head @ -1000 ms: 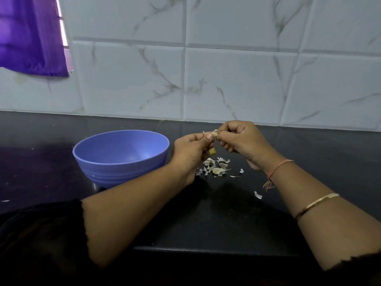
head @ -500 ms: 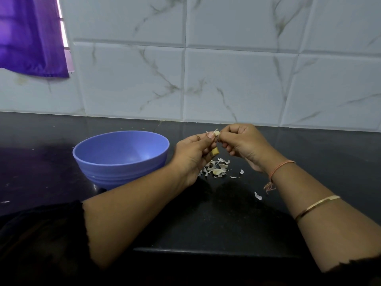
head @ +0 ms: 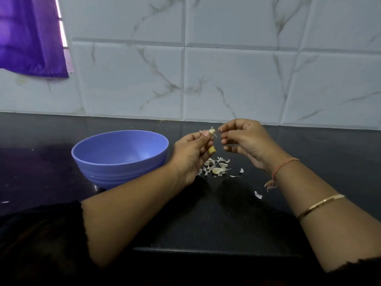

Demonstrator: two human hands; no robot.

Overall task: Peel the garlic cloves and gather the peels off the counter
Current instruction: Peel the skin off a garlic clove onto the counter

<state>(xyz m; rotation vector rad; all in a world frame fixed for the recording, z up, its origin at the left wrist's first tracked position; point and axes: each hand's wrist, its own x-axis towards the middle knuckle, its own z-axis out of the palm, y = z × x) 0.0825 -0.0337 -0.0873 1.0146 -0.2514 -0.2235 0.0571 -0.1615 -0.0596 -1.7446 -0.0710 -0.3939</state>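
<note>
My left hand (head: pixel 193 153) pinches a garlic clove (head: pixel 212 149) above the black counter (head: pixel 226 219). The clove's yellowish lower end pokes out under the fingers and a loose white peel (head: pixel 212 131) sticks up by the thumb. A small gap to the right, my right hand (head: pixel 245 141) hovers with its fingers loosely curled and nothing visible in them. Below both hands lies a little heap of white garlic peels (head: pixel 216 168). Two stray peel flakes (head: pixel 258 195) lie further right on the counter.
A blue-violet bowl (head: pixel 115 174) stands on the counter just left of my left hand; its inside looks bare. A white marbled tile wall (head: pixel 226 79) closes the back. A purple curtain (head: pixel 28 38) hangs at the upper left. The counter's front edge (head: pixel 206 249) runs below my forearms.
My right hand has let go of the clove's top and drawn away to the right, its fingers loosening. The left hand keeps the clove in about the same place.
</note>
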